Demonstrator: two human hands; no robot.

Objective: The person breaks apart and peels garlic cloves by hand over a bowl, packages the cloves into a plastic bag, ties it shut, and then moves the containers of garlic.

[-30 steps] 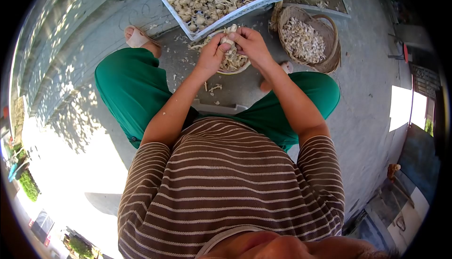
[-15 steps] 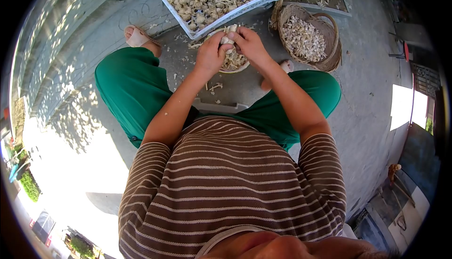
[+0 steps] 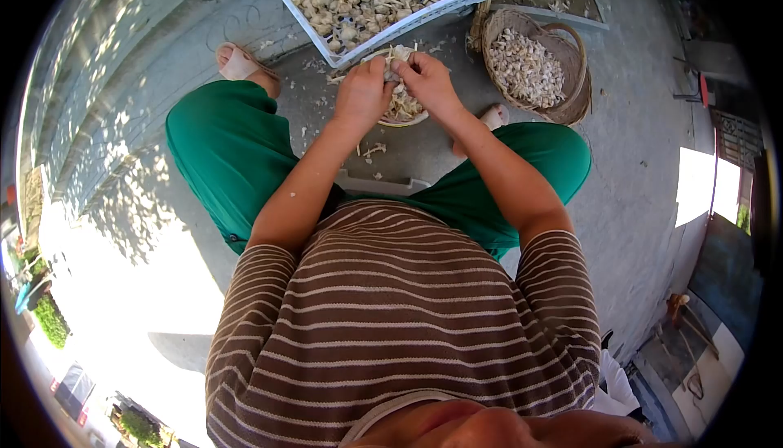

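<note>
Both my hands meet over a round bowl (image 3: 404, 123) that holds garlic skins and stalks. My left hand (image 3: 363, 91) is closed on one side of a whitish garlic bulb (image 3: 398, 55), and my right hand (image 3: 427, 83) grips its other side with the thumb pressed in. The fingers cover much of the bulb. Just beyond the hands stands a white plastic crate (image 3: 359, 54) full of whole garlic bulbs with stalks. To the right, a wicker basket (image 3: 581, 81) with a handle holds a heap of loose garlic cloves (image 3: 526, 69).
Bits of garlic skin (image 3: 375, 150) lie scattered on the concrete floor (image 3: 628, 171). My knees in green trousers spread to either side, with a sandalled foot (image 3: 241, 63) left of the crate. A framed patch of ground lies behind the basket.
My hands have shifted slightly on the garlic bulb, and my right thumb has moved lower against it. The crate and basket have stayed in place.
</note>
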